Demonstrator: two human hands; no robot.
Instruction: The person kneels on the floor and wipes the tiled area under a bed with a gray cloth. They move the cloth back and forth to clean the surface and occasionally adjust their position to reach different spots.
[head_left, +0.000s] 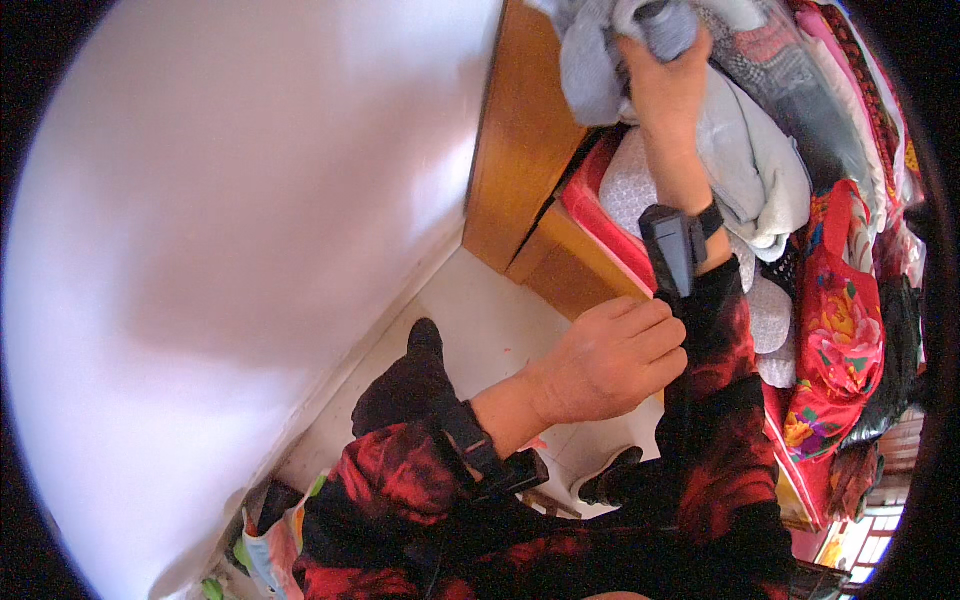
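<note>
My right hand (670, 86) reaches to the top of the view and grips a grey-blue soft cloth item (671, 31), part of it bunched in a roll between thumb and fingers. More grey-blue fabric (592, 75) hangs beside the hand, over the edge of the wooden furniture. Under my right forearm lies a pale grey garment or blanket (750, 165), loosely folded. My left hand (611, 360) is lower, curled into a loose fist beside my right sleeve. Its fingertips are hidden, and nothing shows in it.
A wooden panel (525, 127) stands by the white wall (225, 187). Red bedding (600, 202), a patterned grey cloth (626, 180) and a red floral fabric (840, 330) are heaped on the right. My shoe (611, 476) is on the tiled floor (465, 300). A colourful bag (277, 555) sits lower left.
</note>
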